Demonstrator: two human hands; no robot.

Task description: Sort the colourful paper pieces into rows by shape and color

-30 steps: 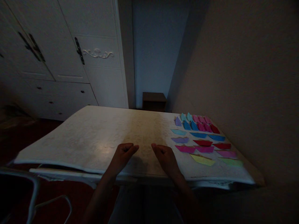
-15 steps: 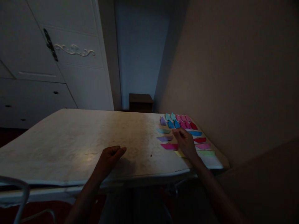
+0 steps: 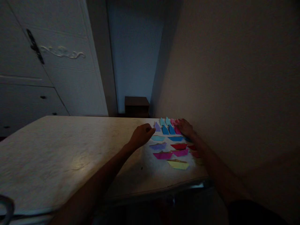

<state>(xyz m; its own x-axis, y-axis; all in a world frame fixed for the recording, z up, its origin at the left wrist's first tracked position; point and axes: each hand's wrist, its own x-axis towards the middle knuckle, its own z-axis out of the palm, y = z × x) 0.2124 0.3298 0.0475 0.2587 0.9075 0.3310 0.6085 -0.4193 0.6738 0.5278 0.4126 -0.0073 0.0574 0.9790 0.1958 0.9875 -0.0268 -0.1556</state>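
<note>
My left hand (image 3: 142, 135) is closed, its thumb tip beside a lavender folded paper boat (image 3: 157, 127); nothing shows in its fingers. At the far right, my right hand (image 3: 185, 126) reaches over the pink paper boats (image 3: 177, 130) with fingers stretched out, partly covering them. Pointed blue boats (image 3: 165, 130) and pale turquoise boats (image 3: 162, 121) stand between the hands. Nearer lie long paper boats: light blue (image 3: 158, 138), blue (image 3: 175, 139), lavender (image 3: 158, 146), red (image 3: 178, 146), magenta (image 3: 162, 155) and yellow (image 3: 178, 165). My right forearm hides some boats at the right.
The boats rest on a pale, marbled table (image 3: 89, 147). A brown wall (image 3: 222, 78) runs close along its right side. White cabinets (image 3: 70, 81) stand at the far left, and a small brown stand (image 3: 137, 101) is beyond the table.
My left hand has moved right and forward to the lavender boat. My right hand has gone from the nearer boats to the pink ones farther back. The view has shifted slightly.
</note>
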